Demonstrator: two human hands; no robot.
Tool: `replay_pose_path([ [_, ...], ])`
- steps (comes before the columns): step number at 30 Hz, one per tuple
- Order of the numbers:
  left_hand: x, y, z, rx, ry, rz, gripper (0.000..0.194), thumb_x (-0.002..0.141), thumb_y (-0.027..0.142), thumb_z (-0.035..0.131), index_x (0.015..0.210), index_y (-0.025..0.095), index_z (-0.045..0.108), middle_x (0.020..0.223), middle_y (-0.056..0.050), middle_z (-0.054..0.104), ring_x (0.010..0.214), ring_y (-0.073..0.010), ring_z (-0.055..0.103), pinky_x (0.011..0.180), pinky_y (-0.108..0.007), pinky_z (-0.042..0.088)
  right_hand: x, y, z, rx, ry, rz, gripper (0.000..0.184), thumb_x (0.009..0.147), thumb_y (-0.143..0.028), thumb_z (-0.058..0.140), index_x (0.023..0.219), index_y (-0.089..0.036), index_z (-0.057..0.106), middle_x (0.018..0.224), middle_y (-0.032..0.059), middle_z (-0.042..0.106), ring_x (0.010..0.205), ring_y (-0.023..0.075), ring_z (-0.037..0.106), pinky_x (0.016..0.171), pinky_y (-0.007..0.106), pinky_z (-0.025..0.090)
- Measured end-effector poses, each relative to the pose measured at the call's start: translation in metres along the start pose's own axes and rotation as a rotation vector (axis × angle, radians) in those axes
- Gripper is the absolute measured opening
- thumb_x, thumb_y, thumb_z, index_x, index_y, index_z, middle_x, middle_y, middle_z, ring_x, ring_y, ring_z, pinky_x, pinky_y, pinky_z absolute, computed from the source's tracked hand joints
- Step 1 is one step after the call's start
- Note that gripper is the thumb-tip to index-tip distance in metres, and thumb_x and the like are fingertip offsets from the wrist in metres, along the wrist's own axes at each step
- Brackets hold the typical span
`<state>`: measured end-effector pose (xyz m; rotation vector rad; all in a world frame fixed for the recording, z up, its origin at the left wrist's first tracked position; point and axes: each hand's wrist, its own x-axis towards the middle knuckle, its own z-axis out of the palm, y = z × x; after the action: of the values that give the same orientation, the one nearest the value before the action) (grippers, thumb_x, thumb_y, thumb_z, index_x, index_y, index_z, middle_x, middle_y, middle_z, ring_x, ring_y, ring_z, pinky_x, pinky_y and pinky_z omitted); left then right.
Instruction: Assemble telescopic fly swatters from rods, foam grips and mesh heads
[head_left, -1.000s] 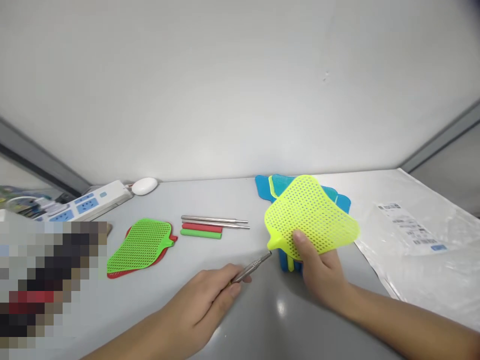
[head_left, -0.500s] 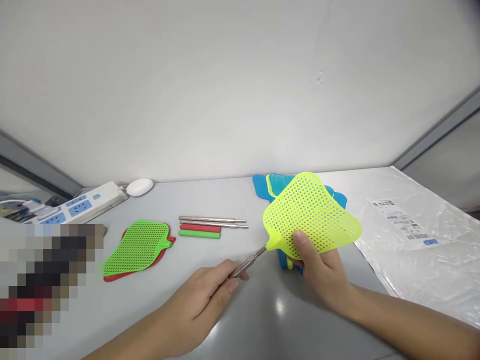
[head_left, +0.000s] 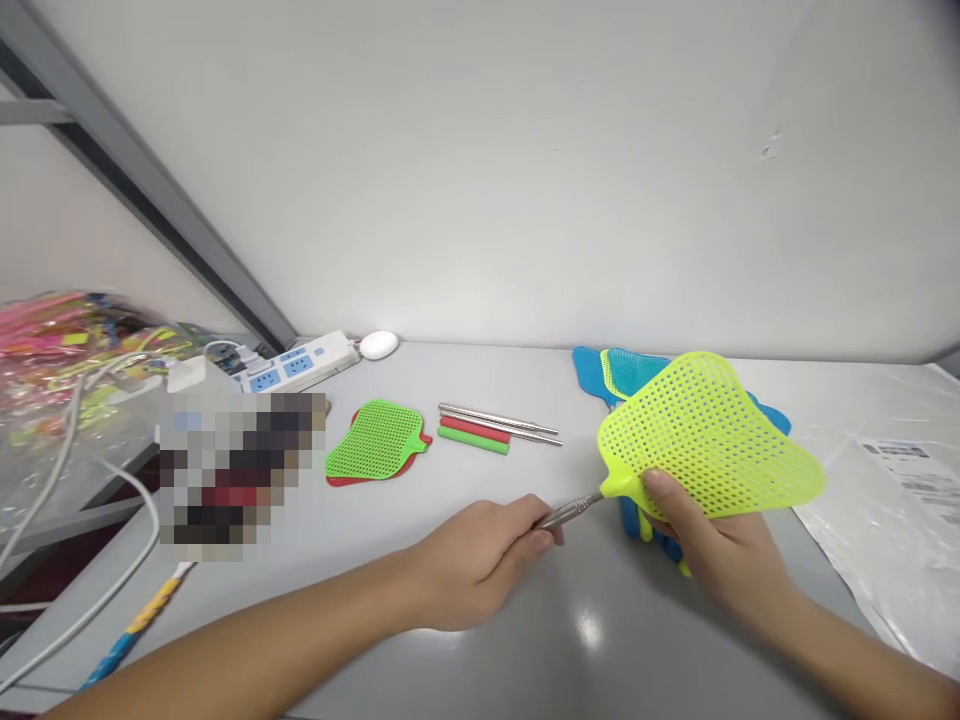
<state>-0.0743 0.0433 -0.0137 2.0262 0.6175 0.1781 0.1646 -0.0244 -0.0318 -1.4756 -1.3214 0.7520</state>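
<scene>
A yellow fly swatter head (head_left: 705, 430), full of small holes, is joined at its neck to a metal rod (head_left: 571, 512). My left hand (head_left: 499, 560) is closed around the rod, whose near end is hidden in the fist. With the thumb on top, my right hand (head_left: 727, 555) pinches the lower edge of the swatter head. Behind it lie blue and yellow fly swatters (head_left: 637, 372), partly covered. Left of my hands, a green swatter head (head_left: 379, 440) rests over a red swatter head (head_left: 358, 481). Two metal rods (head_left: 499, 418) lie near a red tube (head_left: 474, 429) and a green tube (head_left: 472, 441).
A power strip (head_left: 300, 365) and a white oval object (head_left: 379, 345) stand at the back left. White cables (head_left: 71, 440) hang near plastic bags (head_left: 67, 370). A blurred patch (head_left: 247, 470) hides something at left. White plastic packaging (head_left: 877, 510) covers the right side.
The view has swung left, so the table's things appear farther right. Both hands keep their hold on the yellow swatter, in nearly the same pose.
</scene>
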Motion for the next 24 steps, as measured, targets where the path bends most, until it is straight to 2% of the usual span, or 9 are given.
replay_pose_path([
  [7, -0.011, 0.011, -0.005, 0.182, 0.035, -0.049, 0.033, 0.101, 0.041, 0.024, 0.102, 0.023, 0.052, 0.069, 0.002, 0.055, 0.058, -0.0144, 0.049, 0.054, -0.026, 0.033, -0.003, -0.025, 0.005, -0.152, -0.016, -0.051, 0.033, 0.09, -0.047, 0.055, 0.066, -0.024, 0.055, 0.06, -0.0011, 0.053, 0.052, 0.015, 0.049, 0.046, 0.028, 0.04],
  [9, -0.016, 0.016, -0.008, 0.242, 0.061, -0.054, 0.032, 0.101, 0.041, 0.024, 0.099, 0.023, 0.05, 0.065, 0.003, 0.053, 0.055, -0.0148, 0.048, 0.051, -0.025, 0.03, -0.004, -0.033, 0.007, -0.174, -0.02, -0.078, 0.033, 0.09, -0.048, 0.054, 0.066, -0.025, 0.055, 0.059, -0.0012, 0.052, 0.051, 0.0155, 0.048, 0.046, 0.029, 0.039],
  [15, -0.019, 0.016, -0.007, 0.555, 0.231, 0.076, 0.024, 0.1, 0.033, 0.027, 0.088, 0.022, 0.045, 0.051, 0.006, 0.042, 0.04, -0.0138, 0.035, 0.045, -0.028, 0.016, -0.007, -0.051, 0.01, -0.182, 0.004, -0.072, 0.033, 0.087, -0.05, 0.056, 0.065, -0.025, 0.055, 0.059, -0.0004, 0.05, 0.052, 0.0172, 0.046, 0.047, 0.031, 0.036],
  [19, -0.016, 0.019, -0.011, 0.807, 0.299, 0.141, 0.027, 0.101, 0.032, 0.026, 0.092, 0.02, 0.049, 0.058, 0.002, 0.053, 0.044, -0.0161, 0.045, 0.046, -0.029, 0.015, -0.013, -0.051, 0.016, 0.018, 0.004, 0.051, 0.037, 0.088, -0.051, 0.056, 0.064, -0.024, 0.049, 0.056, -0.003, 0.038, 0.051, 0.0144, 0.037, 0.048, 0.03, 0.029],
  [22, -0.021, 0.033, -0.011, 0.873, 0.258, 0.116, 0.026, 0.101, 0.033, 0.028, 0.091, 0.021, 0.049, 0.065, 0.001, 0.06, 0.049, -0.0169, 0.051, 0.048, -0.028, 0.017, -0.025, -0.047, 0.023, 0.24, 0.015, 0.166, 0.04, 0.09, -0.053, 0.053, 0.066, -0.023, 0.042, 0.056, -0.006, 0.027, 0.051, 0.0117, 0.025, 0.049, 0.028, 0.023],
  [24, -0.029, 0.046, -0.004, 0.867, 0.223, 0.089, 0.026, 0.101, 0.034, 0.028, 0.09, 0.022, 0.049, 0.069, 0.001, 0.062, 0.052, -0.017, 0.053, 0.049, -0.028, 0.019, -0.038, -0.044, 0.026, 0.401, 0.012, 0.244, 0.04, 0.09, -0.054, 0.053, 0.069, -0.023, 0.038, 0.057, -0.0073, 0.023, 0.052, 0.0107, 0.018, 0.048, 0.028, 0.019],
])
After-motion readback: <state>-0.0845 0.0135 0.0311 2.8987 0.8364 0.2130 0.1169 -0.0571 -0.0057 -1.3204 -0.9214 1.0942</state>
